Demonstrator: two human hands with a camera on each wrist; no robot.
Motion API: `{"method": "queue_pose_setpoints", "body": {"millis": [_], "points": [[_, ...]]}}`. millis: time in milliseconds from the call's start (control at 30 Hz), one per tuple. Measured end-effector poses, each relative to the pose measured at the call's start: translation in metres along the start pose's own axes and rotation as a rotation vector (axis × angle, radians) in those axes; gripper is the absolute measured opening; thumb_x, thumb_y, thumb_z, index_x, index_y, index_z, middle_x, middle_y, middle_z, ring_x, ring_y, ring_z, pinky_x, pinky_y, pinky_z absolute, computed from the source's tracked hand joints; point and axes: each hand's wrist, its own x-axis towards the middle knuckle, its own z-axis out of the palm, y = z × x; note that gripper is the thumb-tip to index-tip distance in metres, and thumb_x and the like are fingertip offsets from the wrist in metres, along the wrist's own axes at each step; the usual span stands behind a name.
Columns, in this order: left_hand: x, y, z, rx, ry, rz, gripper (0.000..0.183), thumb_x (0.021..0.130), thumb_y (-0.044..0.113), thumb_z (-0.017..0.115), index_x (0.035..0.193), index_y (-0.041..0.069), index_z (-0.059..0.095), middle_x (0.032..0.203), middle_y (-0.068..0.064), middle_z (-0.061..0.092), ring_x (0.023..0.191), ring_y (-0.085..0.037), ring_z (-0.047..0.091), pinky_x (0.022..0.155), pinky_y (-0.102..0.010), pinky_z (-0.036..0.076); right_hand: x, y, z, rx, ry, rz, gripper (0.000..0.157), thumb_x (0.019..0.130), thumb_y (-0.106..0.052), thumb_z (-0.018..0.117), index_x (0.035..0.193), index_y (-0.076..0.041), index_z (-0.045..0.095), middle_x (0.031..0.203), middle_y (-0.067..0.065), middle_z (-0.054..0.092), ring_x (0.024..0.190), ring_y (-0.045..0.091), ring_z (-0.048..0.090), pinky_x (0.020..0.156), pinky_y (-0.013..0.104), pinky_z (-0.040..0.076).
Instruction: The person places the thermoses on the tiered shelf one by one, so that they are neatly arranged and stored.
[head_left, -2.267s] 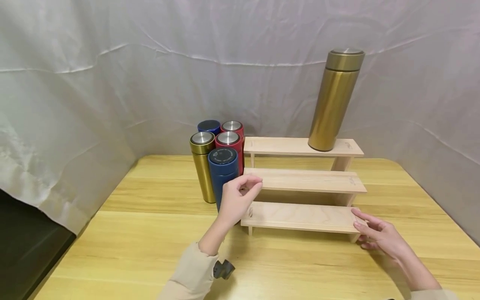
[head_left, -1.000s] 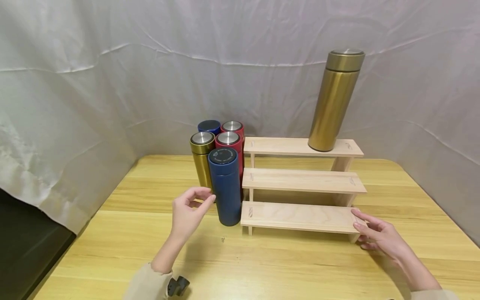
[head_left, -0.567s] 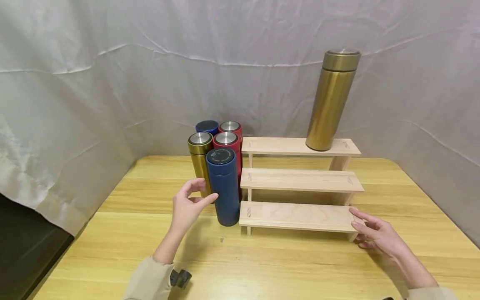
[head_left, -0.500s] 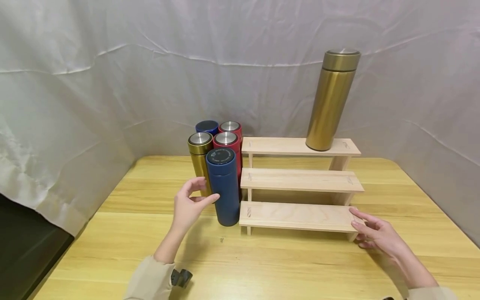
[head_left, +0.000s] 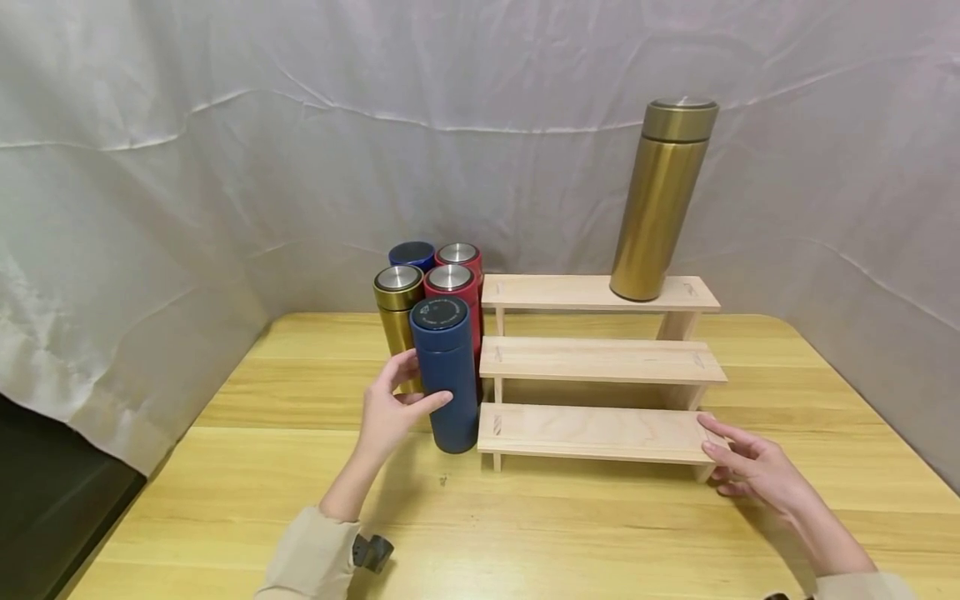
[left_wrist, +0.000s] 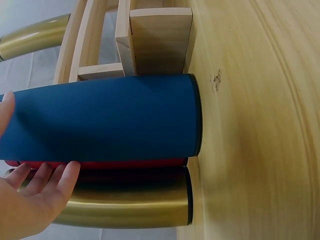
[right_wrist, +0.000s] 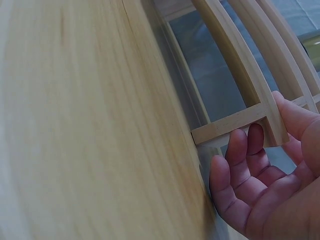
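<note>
I see the left hand has come closer, fingers parted around the navy flask, within grasp; right hand pinches the three-tier rack.

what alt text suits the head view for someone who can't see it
A person's left hand is poised around a dark blue bottle at the front of a cluster, while the right hand holds the lowest shelf of a three-tier wooden stand topped by a gold bottle.

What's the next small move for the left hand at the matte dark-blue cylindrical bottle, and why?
Probably close the left hand on the dark-blue bottle: the hand straddles it but looks loose, while the right hand grips the pale wooden three-tier stand.
</note>
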Motion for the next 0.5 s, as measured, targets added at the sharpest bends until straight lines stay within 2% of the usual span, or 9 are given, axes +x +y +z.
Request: {"method": "queue_pose_setpoints", "body": {"millis": [133, 367, 500], "points": [[0.0, 0.001, 0.002, 0.013, -0.01, -0.004, 0.063, 0.066, 0.009, 0.079, 0.121, 0.004, 0.05, 0.111, -0.013, 0.058, 0.099, -0.022, 0.053, 0.076, -0.034, 0.05, 0.0, 0.0, 0.0, 0.003, -0.006, 0.005, 0.042, 0.09, -0.011, 0.053, 0.11, -0.048, 0.054, 0.088, -0.002, 0.053, 0.067, 0.011, 0.055, 0.059, 0.029, 0.052], [-0.005, 0.022, 0.004, 0.057, -0.044, -0.011, 0.061, 0.069, 0.003, 0.075, 0.122, -0.003, 0.046, 0.109, -0.02, 0.056, 0.099, -0.03, 0.052, 0.077, -0.043, 0.048, 0.0, 0.0, 0.0, 0.003, -0.008, 0.009, 0.042, 0.091, -0.012, 0.052, 0.11, -0.049, 0.054, 0.089, -0.003, 0.053, 0.067, 0.011, 0.055, 0.059, 0.029, 0.052], [0.0, 0.007, 0.006, 0.074, -0.067, -0.028, 0.063, 0.068, 0.008, 0.078, 0.122, 0.002, 0.047, 0.108, -0.016, 0.057, 0.098, -0.026, 0.052, 0.077, -0.041, 0.048, -0.001, -0.001, 0.0, 0.003, -0.01, 0.005, 0.042, 0.091, -0.011, 0.052, 0.112, -0.048, 0.054, 0.09, -0.003, 0.053, 0.067, 0.011, 0.055, 0.059, 0.029, 0.052]]}}
